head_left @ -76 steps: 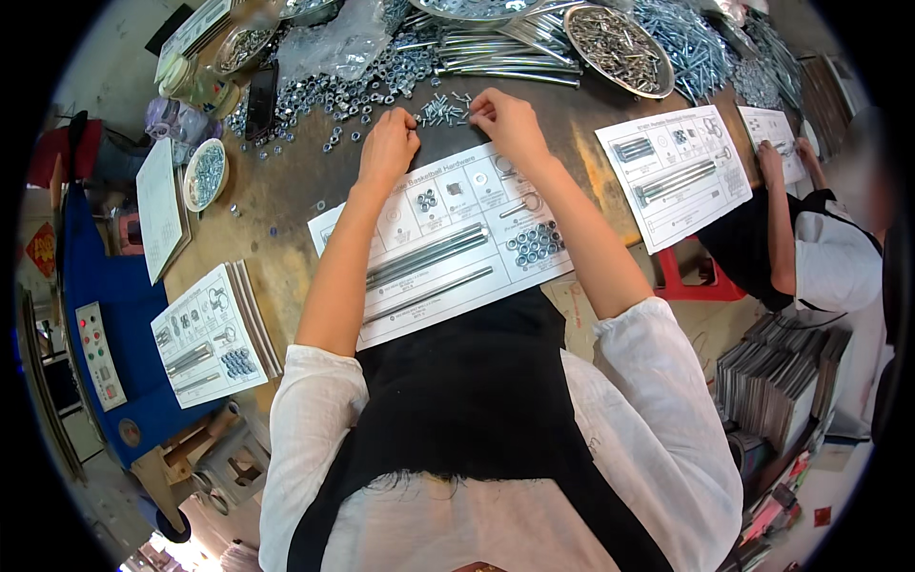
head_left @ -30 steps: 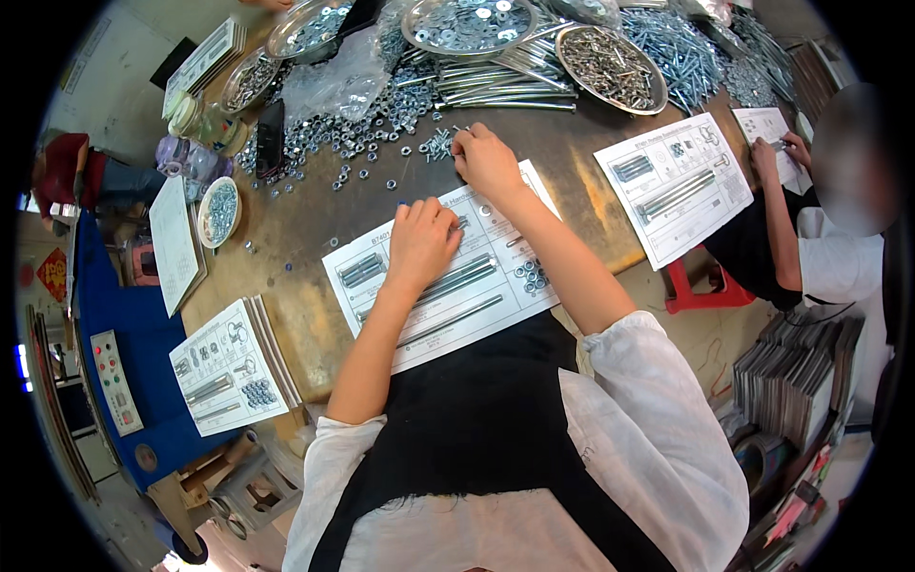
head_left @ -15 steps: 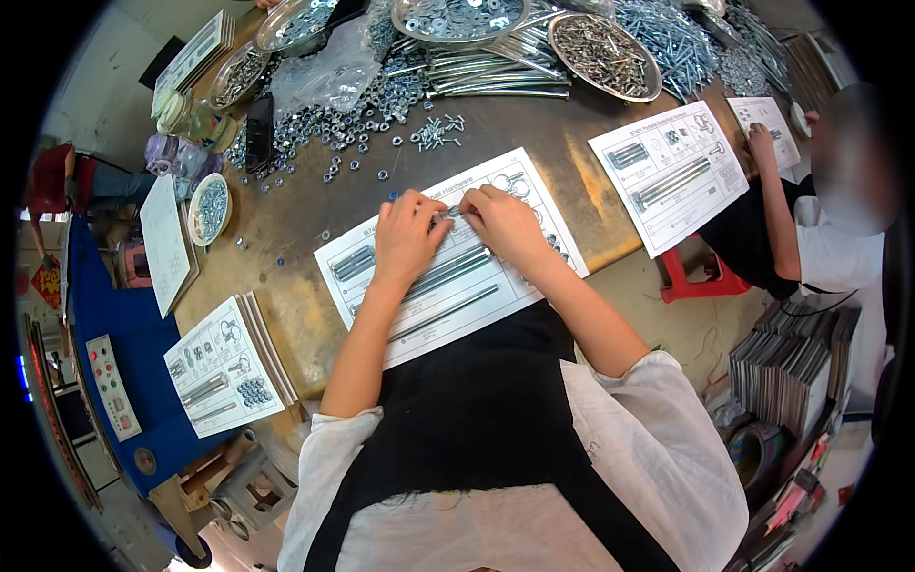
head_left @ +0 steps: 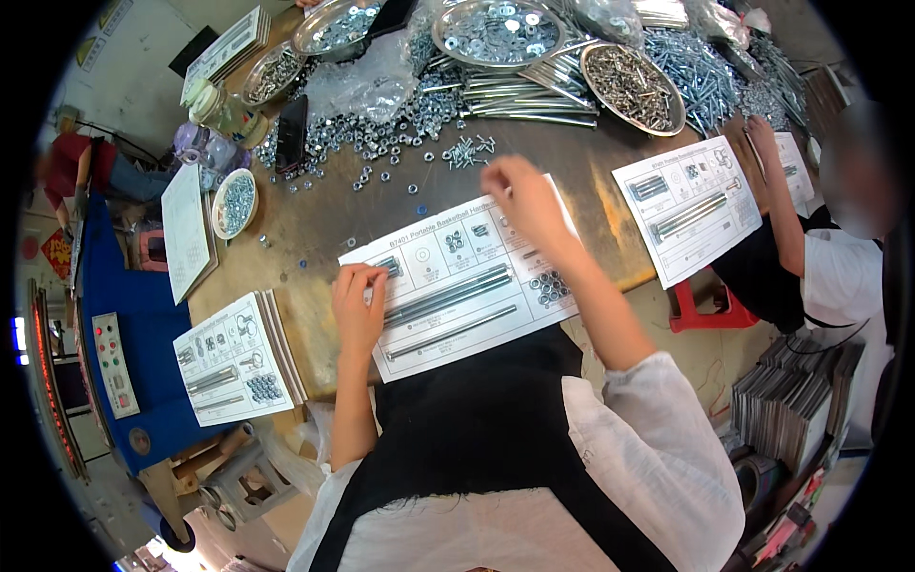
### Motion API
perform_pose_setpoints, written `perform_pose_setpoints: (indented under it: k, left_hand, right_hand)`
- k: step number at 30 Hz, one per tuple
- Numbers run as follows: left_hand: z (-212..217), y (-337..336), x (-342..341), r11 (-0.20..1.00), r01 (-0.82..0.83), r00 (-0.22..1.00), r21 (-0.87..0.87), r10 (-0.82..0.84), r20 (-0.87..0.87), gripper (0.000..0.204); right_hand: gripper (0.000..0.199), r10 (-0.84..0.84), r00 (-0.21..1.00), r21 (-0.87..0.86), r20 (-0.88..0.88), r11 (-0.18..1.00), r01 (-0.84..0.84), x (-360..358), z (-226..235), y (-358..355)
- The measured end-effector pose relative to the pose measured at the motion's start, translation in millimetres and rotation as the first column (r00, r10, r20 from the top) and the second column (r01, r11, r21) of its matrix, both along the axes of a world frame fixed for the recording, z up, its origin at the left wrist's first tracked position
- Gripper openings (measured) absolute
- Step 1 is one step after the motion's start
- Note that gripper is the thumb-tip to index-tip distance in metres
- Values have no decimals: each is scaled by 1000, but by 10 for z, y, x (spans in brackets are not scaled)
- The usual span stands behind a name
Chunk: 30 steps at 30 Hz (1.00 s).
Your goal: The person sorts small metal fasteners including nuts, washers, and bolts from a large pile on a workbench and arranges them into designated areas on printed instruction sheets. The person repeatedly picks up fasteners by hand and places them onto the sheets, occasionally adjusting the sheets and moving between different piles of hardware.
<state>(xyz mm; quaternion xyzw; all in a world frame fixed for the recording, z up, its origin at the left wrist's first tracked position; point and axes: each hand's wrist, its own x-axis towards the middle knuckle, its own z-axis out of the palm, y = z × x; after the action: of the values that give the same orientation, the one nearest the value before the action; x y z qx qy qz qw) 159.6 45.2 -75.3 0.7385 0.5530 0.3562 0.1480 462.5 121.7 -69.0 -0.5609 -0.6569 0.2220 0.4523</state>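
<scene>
While over the parts card [head_left: 477, 315], left hand [head_left: 357, 305] fingers pinched on bolts [head_left: 386, 265]; right hand [head_left: 519, 195] unclear.

A white printed card [head_left: 467, 286] lies flat on the brown table, with long rods [head_left: 446, 297] across its middle and nuts [head_left: 550, 285] at its right.

Left hand [head_left: 357, 303] rests on the parts card [head_left: 467, 286] at the table's [head_left: 315, 229] near edge; right hand [head_left: 519, 195] hovers above the card's far edge.

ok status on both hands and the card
Left hand on printed card, fingers at small bolts. Right hand raised near loose screws. Nothing blocking.
</scene>
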Motion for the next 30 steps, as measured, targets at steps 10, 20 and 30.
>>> perform_pose_setpoints:
  k: [10, 20, 30]
  left_hand:
    - [383, 31, 54, 999, 38, 999, 37, -39, 24, 8]
    - [121, -336, -490, 994, -112, 994, 1, 112, 0, 6]
    - [317, -182, -223, 998, -63, 997, -8, 63, -42, 7]
  right_hand:
    - [32, -215, 789, 208, 576, 972, 113, 669, 544, 2471]
    - [28, 11, 672, 123, 741, 981, -152, 625, 633, 2757]
    - [32, -12, 580, 132, 815, 977, -166, 587, 624, 2917]
